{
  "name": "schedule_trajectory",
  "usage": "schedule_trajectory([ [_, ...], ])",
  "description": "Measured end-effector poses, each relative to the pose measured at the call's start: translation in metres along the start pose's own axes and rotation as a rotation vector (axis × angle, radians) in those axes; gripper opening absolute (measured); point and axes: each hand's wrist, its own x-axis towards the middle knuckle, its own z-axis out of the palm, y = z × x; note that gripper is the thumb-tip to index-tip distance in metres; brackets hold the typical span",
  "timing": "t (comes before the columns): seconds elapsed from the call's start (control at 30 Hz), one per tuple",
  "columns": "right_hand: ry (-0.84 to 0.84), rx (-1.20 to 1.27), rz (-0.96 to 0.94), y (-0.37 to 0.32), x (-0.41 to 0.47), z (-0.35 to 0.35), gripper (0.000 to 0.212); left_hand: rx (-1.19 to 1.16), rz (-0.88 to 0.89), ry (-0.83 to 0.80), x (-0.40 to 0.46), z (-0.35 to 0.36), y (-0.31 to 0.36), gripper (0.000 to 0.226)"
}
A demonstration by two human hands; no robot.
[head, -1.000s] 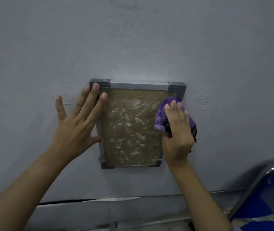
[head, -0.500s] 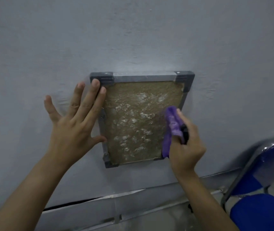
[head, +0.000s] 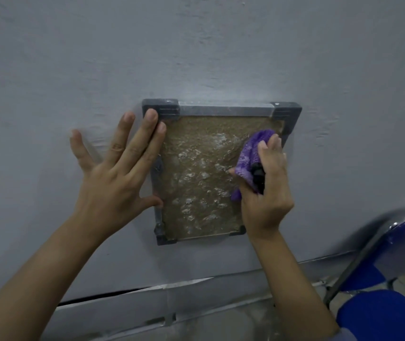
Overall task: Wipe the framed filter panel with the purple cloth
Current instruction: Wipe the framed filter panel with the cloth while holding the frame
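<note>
The framed filter panel [head: 196, 183] is a brownish mesh with pale blotches in a grey frame, mounted on the grey wall. My left hand [head: 120, 173] lies flat with fingers spread over the frame's left edge and the wall beside it. My right hand [head: 266, 193] is closed around the bunched purple cloth [head: 251, 156], which has a black part near my thumb. The cloth presses against the right side of the mesh, just below the upper right corner. My right hand hides the frame's right edge.
A blue folding chair [head: 378, 313] with a metal frame stands at the lower right, close to my right forearm. A grey skirting strip [head: 171, 303] with a dark gap runs along the wall's base. The wall [head: 196, 50] around the panel is bare.
My right hand swept the cloth down the panel's right side, then back up toward the upper right. The left hand stayed on the frame's left edge.
</note>
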Motion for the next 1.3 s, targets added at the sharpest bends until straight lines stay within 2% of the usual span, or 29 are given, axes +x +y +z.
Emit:
schedule_trajectory([
  [0.2,0.036,0.030,-0.040,0.000,-0.005,0.003,0.041,0.002,0.000,0.008,0.000,0.000,0.001,0.146],
  [0.4,-0.141,0.053,-0.107,-0.002,-0.050,-0.001,0.038,-0.002,-0.012,0.003,0.000,0.000,0.002,0.145],
  [0.5,-0.147,0.144,0.052,-0.012,-0.050,-0.013,0.039,-0.002,-0.008,0.007,-0.001,-0.001,0.001,0.143],
  [0.6,0.008,0.179,0.318,-0.028,-0.030,-0.025,0.042,-0.003,-0.002,0.012,-0.001,-0.001,0.000,0.144],
  [0.67,0.110,0.212,0.400,-0.032,-0.012,-0.029,0.051,0.005,0.003,0.013,0.000,-0.001,-0.001,0.144],
  [0.73,0.209,0.207,0.364,-0.031,0.008,-0.033,0.049,0.009,0.013,0.015,0.000,-0.001,-0.002,0.145],
  [0.83,0.265,0.174,0.202,-0.024,0.030,-0.031,0.026,0.015,0.032,0.028,0.000,0.001,-0.005,0.146],
  [0.93,0.147,0.130,0.048,-0.014,0.028,-0.013,0.028,0.020,0.042,0.046,0.001,0.004,-0.007,0.145],
  [1.07,0.052,0.085,-0.053,-0.013,-0.003,0.008,0.033,0.022,0.042,0.067,0.001,0.006,-0.008,0.143],
  [1.17,-0.081,0.087,-0.120,-0.011,-0.025,0.007,0.033,0.027,0.048,0.071,0.001,0.006,-0.009,0.145],
  [1.23,-0.145,0.106,-0.131,-0.011,-0.030,0.002,0.034,0.030,0.049,0.078,0.001,0.006,-0.009,0.145],
  [1.3,-0.137,0.161,-0.065,-0.015,-0.027,-0.006,0.032,0.031,0.063,0.097,0.000,0.007,-0.009,0.142],
])
